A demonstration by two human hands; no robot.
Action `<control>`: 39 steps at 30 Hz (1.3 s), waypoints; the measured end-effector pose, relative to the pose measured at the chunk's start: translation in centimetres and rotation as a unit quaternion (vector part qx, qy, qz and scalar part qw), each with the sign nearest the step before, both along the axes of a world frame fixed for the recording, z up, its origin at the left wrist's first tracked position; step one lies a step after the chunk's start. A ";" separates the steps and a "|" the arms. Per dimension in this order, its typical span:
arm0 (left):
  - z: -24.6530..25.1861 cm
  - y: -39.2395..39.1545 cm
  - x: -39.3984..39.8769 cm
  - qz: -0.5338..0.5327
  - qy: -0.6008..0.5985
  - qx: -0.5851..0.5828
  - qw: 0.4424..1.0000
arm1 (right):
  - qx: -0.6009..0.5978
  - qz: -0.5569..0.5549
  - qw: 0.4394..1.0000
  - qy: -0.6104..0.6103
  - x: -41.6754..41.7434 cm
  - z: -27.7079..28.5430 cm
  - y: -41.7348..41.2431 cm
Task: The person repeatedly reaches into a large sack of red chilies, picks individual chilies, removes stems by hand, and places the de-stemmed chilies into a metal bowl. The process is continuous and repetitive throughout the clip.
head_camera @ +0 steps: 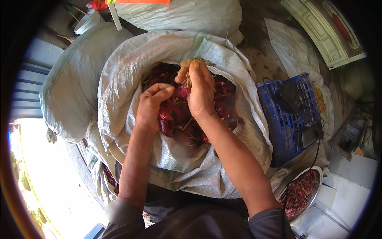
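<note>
Both hands are over the mouth of a large white woven plastic sack (119, 89), its rim rolled outward. Dried red chili peppers (185, 137) with pale stems fill its middle. Between my hands is a dark red chili pepper (181, 92). My left hand (150, 103) has thumb and forefinger pinched at the pod's left end; its other fingers are curled under. My right hand (201, 92) pinches the thin dry stem (188, 80) from above, thumb against fingertips. The right palm partly covers the pod's right side.
At right stands a blue plastic crate (288, 140) with black devices and a cable on it. A metal basin (319, 182) of red chili bits and stems sits lower right. Full white sacks (74, 80) stand at left and behind (185, 18). A white bucket (89, 22) is upper left.
</note>
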State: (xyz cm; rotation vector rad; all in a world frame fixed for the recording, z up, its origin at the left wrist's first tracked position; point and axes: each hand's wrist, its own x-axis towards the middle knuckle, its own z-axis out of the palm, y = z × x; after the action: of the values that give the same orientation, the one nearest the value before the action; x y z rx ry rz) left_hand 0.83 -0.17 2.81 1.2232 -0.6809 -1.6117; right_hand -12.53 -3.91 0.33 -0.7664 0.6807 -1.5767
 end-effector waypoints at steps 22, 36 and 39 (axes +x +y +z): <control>2.0 0.2 1.5 0.023 -0.368 -0.148 0.918 | -0.226 -0.097 0.814 0.526 -0.6 0.4 0.2; 0.1 0.1 1.6 -0.054 -0.512 -0.257 0.818 | -0.250 -0.051 0.723 0.642 -1.3 0.8 0.8; 0.0 0.4 1.6 -0.046 -0.414 -0.189 0.889 | -0.210 -0.057 0.800 0.560 -0.8 -0.2 0.5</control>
State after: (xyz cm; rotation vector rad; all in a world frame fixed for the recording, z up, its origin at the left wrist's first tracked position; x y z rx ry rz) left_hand 2.46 0.20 2.81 1.5748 -1.5242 -0.8931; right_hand -13.31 -3.44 0.12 -2.0944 1.2325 -1.2645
